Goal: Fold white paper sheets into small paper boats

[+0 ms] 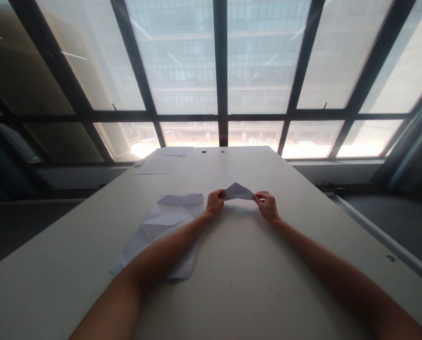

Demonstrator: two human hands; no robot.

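Note:
A small folded paper (238,191) with a pointed top is held up just above the white table (246,264). My left hand (215,202) pinches its left corner, and my right hand (266,205) pinches its right corner between thumb and fingers. Creased white paper sheets (166,217) lie on the table to the left, partly hidden under my left forearm.
Flat white sheets (152,166) lie at the table's far left, with more papers (173,151) behind them. Two small dark holes sit near the far edge. A small dark mark (390,258) is near the right edge. Large windows stand beyond the table.

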